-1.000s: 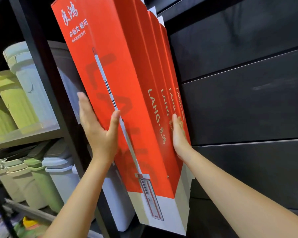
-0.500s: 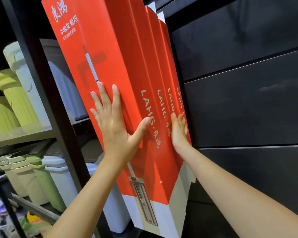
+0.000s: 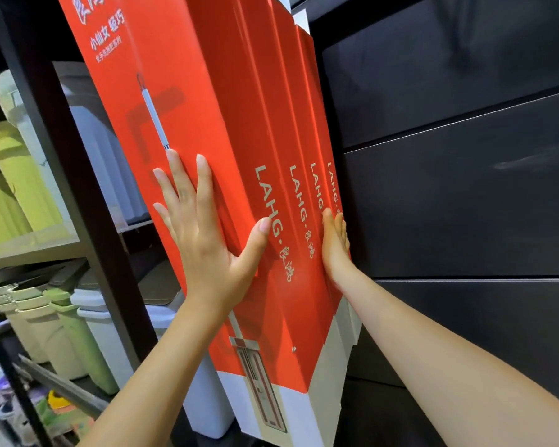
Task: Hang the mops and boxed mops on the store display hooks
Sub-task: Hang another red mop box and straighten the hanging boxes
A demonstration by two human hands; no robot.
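Observation:
Several tall red and white mop boxes [image 3: 239,101] hang side by side in a row against the dark slat wall [image 3: 449,195]. The nearest box shows a printed mop on its broad face. My left hand [image 3: 204,240] lies flat on that face with straight fingers, the thumb spread onto the narrow front edge. My right hand [image 3: 335,243] presses with straight fingers against the far side of the row, next to the wall. The hooks that carry the boxes are hidden above the frame.
A dark shelf upright [image 3: 75,188] stands left of the boxes. Behind it, shelves hold green and white plastic bins [image 3: 62,327] and pale containers [image 3: 17,175]. The slat wall at right carries nothing in view.
My left hand slid from the box's left edge onto its broad face and flattened. The boxes swung slightly left and closer together. My right hand stayed on the far side.

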